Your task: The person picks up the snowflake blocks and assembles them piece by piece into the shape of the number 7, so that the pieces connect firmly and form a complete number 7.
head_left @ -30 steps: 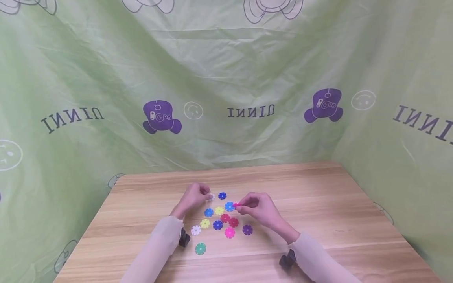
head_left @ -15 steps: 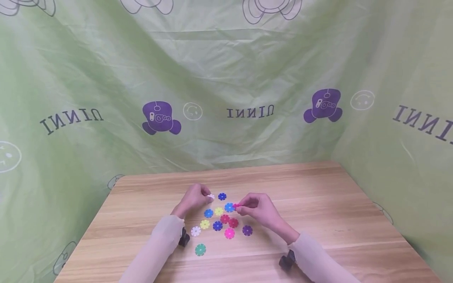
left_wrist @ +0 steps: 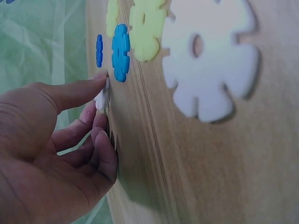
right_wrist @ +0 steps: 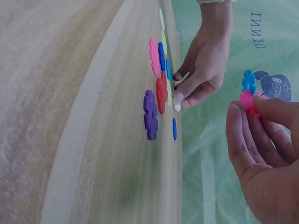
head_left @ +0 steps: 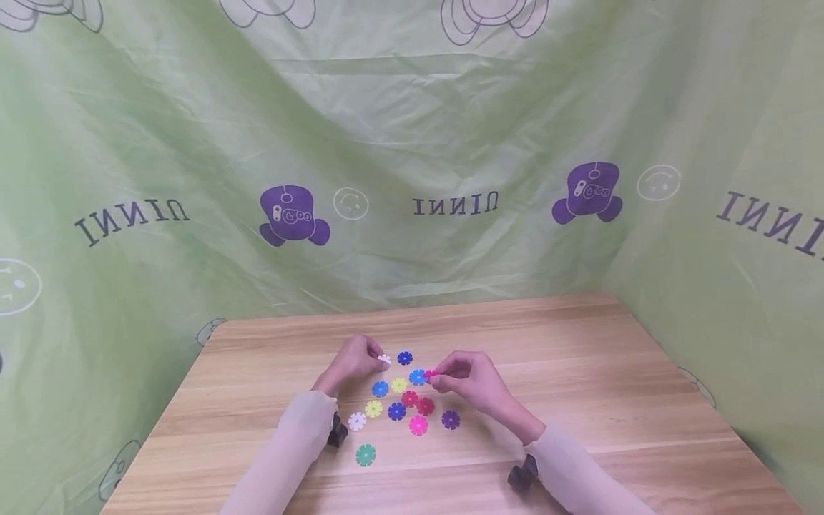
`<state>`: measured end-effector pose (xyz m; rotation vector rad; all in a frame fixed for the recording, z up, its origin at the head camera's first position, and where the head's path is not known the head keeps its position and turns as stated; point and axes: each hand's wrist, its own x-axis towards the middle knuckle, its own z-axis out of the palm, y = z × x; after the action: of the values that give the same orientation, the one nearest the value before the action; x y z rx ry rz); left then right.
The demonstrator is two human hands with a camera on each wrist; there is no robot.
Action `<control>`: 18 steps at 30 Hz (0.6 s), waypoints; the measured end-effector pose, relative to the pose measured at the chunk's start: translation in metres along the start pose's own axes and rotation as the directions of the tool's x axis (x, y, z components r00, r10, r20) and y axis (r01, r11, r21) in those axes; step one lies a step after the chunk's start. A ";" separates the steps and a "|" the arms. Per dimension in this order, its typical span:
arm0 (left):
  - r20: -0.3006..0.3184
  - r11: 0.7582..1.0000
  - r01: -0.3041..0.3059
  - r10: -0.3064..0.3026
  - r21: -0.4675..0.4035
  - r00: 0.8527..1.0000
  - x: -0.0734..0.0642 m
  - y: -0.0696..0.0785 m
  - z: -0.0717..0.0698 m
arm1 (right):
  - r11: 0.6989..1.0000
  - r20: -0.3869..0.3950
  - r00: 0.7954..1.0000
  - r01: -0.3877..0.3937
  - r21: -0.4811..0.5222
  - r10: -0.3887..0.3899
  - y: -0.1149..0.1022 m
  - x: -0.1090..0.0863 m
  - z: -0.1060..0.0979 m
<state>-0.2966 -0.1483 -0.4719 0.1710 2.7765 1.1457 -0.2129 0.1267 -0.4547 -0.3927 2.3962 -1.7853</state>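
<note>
My left hand [head_left: 354, 357] pinches a white notched plastic disc [left_wrist: 101, 101] between thumb and fingertips, close to the wooden table [head_left: 270, 443]. My right hand [head_left: 473, 379] holds a pink notched disc [right_wrist: 249, 102] between thumb and fingers, up off the table in the right wrist view. A light blue disc [right_wrist: 249, 81] is joined edgewise to that pink one and sticks out beyond the fingertips. Just right of the left hand, a dark blue disc [head_left: 404, 357] lies flat.
Between the forearms lie several more discs: yellow [head_left: 373, 408], red [head_left: 425, 406], pink [head_left: 418, 425], purple [head_left: 450, 420], white [head_left: 357, 421] and green [head_left: 365, 455]. A green printed curtain [head_left: 386, 143] hangs behind the table and along both sides.
The left fingers have closed on the white disc and shifted it slightly; more of it shows now. The right hand stays in place with the joined pink and light blue discs.
</note>
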 end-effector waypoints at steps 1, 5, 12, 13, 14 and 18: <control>-0.001 1.000 -0.001 0.001 -0.001 1.000 0.000 0.000 0.000 | 1.000 -0.003 1.000 -0.001 0.000 0.001 0.000 0.000 0.000; -0.012 1.000 -0.010 0.010 -0.021 1.000 -0.003 0.002 0.001 | 1.000 -0.003 1.000 -0.002 0.006 0.002 0.000 0.001 0.000; -0.001 0.991 -0.046 0.047 -0.123 0.999 -0.010 0.008 0.001 | 1.000 0.003 1.000 0.010 0.021 -0.010 0.000 0.003 0.000; 0.004 0.989 -0.046 0.047 -0.143 0.999 -0.012 0.010 0.001 | 1.000 0.004 1.000 0.012 0.022 -0.012 0.000 0.003 0.000; 0.006 0.985 -0.045 0.047 -0.164 0.999 -0.013 0.011 0.001 | 1.000 0.005 1.000 0.012 0.024 -0.012 0.000 0.003 0.000; 0.016 0.974 -0.058 0.064 -0.218 0.998 -0.020 0.015 0.000 | 1.000 0.006 1.000 0.013 0.023 -0.014 -0.001 0.004 0.000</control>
<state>-0.2760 -0.1409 -0.4603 0.2457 2.6178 1.4423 -0.2166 0.1251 -0.4537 -0.4120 2.3720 -1.8134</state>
